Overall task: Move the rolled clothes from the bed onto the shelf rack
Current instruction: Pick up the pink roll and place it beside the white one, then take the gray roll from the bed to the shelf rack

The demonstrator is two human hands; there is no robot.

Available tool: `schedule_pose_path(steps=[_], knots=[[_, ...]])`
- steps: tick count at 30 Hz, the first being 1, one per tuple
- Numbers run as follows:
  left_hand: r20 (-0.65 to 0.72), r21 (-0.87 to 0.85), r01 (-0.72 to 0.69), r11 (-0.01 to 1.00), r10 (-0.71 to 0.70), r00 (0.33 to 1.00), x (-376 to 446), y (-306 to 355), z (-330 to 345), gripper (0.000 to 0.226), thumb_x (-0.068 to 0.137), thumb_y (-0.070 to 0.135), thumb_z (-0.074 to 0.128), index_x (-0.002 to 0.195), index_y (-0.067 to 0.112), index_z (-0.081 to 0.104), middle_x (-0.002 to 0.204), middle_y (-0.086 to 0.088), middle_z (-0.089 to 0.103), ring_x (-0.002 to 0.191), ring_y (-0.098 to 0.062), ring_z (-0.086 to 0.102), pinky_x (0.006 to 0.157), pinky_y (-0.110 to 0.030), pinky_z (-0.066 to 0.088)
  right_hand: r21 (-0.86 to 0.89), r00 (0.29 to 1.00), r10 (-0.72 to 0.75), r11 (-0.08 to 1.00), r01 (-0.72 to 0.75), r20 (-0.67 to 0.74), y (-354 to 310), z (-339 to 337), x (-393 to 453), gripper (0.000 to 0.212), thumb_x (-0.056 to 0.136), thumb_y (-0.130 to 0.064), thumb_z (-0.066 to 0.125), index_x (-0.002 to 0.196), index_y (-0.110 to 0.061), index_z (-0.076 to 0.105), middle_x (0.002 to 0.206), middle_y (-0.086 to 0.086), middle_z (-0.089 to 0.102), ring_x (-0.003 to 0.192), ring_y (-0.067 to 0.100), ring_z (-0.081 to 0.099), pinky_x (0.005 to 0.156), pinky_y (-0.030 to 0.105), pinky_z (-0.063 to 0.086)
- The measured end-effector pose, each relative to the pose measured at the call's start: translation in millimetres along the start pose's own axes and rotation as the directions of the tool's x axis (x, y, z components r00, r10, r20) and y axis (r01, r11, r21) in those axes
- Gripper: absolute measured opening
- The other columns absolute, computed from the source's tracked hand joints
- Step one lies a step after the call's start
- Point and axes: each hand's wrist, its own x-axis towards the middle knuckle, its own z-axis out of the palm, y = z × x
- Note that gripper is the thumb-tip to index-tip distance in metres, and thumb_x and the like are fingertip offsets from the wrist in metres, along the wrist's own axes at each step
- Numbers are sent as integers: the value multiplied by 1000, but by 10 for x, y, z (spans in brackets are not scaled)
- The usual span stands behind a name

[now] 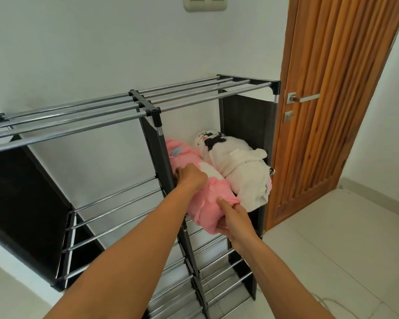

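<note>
A black-and-chrome shelf rack (pixel 148 104) stands against the white wall. In its upper right compartment lies a pink rolled garment (pixel 207 199), half in and sticking out over the front bars. My left hand (pixel 190 174) grips its far left side beside the middle post. My right hand (pixel 234 217) holds its near end, thumb on top. A white rolled garment with black print (pixel 237 166) lies to the right of the pink one, touching it. The bed is out of view.
A wooden door (pixel 339 88) with a metal handle (pixel 303 98) stands right of the rack. The rack's left compartment (pixel 115 203) and lower bars (pixel 217 272) hold nothing. White tiled floor (pixel 332 249) lies at the right.
</note>
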Motion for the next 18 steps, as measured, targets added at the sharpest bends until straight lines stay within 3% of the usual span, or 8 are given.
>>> schedule_pose_path(steps=[4, 7, 10, 12, 14, 18], knots=[[6, 83, -50, 995, 49, 999, -59, -46, 27, 63, 91, 34, 54, 144, 5, 35, 154, -23, 26, 138, -38, 31, 112, -42, 33, -69, 1000, 14, 997, -14, 2, 0, -78, -20, 21, 94, -26, 56, 109, -12, 53, 98, 9, 65, 84, 17, 65, 63, 26, 59], [-51, 229, -196, 953, 213, 976, -186, -103, 125, 50, 95, 37, 44, 136, 7, 43, 152, -23, 25, 140, -40, 25, 113, -52, 28, -119, 999, 41, 992, -40, 5, 40, -244, -71, 27, 93, -30, 56, 104, -7, 61, 85, 6, 64, 77, 14, 62, 75, 31, 57], [-192, 319, -365, 875, 436, 879, -421, -143, 319, 31, 96, 26, 41, 119, 11, 56, 141, -14, 42, 133, -29, 35, 104, -47, 36, -120, 995, 83, 989, -89, -52, 57, -519, -176, 29, 92, -30, 58, 108, -6, 62, 90, 7, 64, 78, 15, 59, 82, 36, 54], [-224, 349, -450, 822, 539, 812, -649, -128, 476, 30, 93, 21, 44, 118, 15, 58, 138, -8, 44, 131, -26, 39, 102, -44, 35, -91, 987, 112, 988, -123, -112, 85, -766, -287, 25, 92, -28, 59, 105, -7, 61, 88, 7, 61, 78, 16, 58, 88, 38, 53], [-156, 335, -582, 741, 653, 741, -924, -82, 673, 32, 91, 23, 47, 120, 17, 58, 132, -4, 49, 123, -26, 48, 103, -41, 37, -37, 973, 142, 988, -151, -180, 127, -1053, -423, 18, 92, -24, 59, 100, -9, 60, 92, 8, 62, 81, 17, 59, 84, 39, 54], [158, 171, -759, 628, 743, 650, -1453, 16, 1175, 34, 94, 24, 49, 126, 15, 55, 127, -1, 55, 110, -22, 58, 92, -39, 48, 164, 939, 196, 974, -154, -283, 211, -1698, -829, 18, 93, -20, 56, 108, -10, 60, 100, 11, 61, 89, 22, 60, 72, 33, 52]])
